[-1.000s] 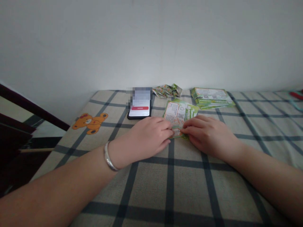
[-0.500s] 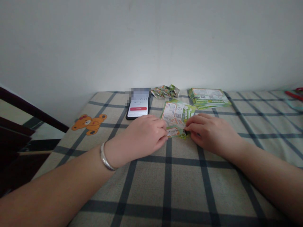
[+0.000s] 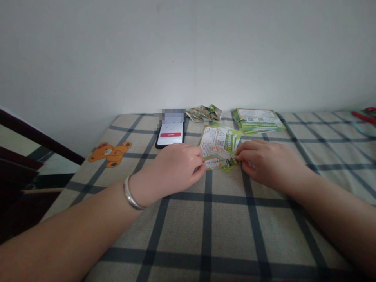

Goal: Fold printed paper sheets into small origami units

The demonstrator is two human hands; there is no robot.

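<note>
A green and white printed paper sheet (image 3: 219, 141) lies on the checked tablecloth, its near edge folded over into a flap. My left hand (image 3: 183, 162) is closed, thumb and fingers pinching the left end of the fold. At the right end, my right hand (image 3: 264, 158) is closed too, its fingertips pinching the sheet. A silver bangle (image 3: 131, 194) is on my left wrist. Behind the sheet lie several small folded paper pieces (image 3: 204, 112) in the same print. To their right rests a stack of similar printed sheets (image 3: 258, 120).
A phone (image 3: 170, 135) with a lit screen lies left of the sheet. The cloth-covered table (image 3: 182, 227) meets a pale wall. A bear figure (image 3: 110, 154) is near the left edge. Something red (image 3: 364, 116), perhaps scissors, sits at far right. Dark wooden bars (image 3: 41, 135) stand at left.
My right hand has slid slightly right along the fold, uncovering more of the flap's right end. My left hand stays on the left end, shifted a little left.
</note>
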